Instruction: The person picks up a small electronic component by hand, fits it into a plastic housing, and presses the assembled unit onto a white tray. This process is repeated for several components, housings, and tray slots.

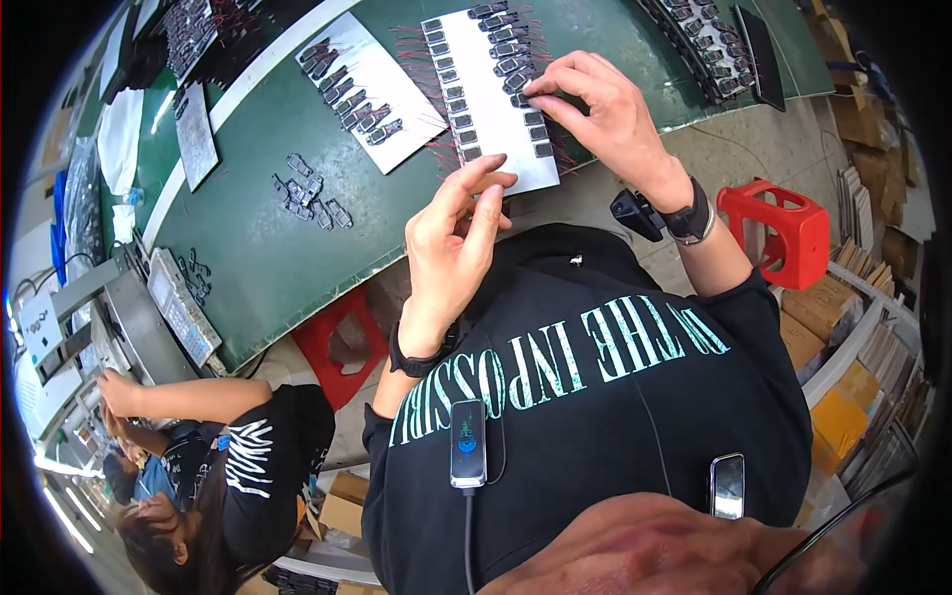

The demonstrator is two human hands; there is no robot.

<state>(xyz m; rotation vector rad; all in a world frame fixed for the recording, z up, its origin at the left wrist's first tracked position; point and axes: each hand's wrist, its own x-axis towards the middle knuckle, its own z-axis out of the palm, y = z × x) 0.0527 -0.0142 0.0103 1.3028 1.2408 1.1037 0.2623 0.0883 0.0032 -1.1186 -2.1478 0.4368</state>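
Note:
A white board (504, 127) lies on the green table in front of me, with two rows of small black parts with thin red wires along its long edges. At its right row, the thumb and forefinger of my right hand (605, 119) pinch a small black rectangular part (520, 100). My left hand (451, 228) hovers by the board's near left corner, its thumb and fingers bent and apart. Nothing shows between them. Further along the right row, the black parts (508, 48) have an extra black piece over them; those nearer me (541, 150) look plain.
A second white board (397, 139) with black parts lies to the left, beside a loose pile of black pieces (309, 193). More parts fill a black tray (709, 45) at the right. Red stools (778, 233) stand by the table. A co-worker (248, 446) sits at the left by a machine.

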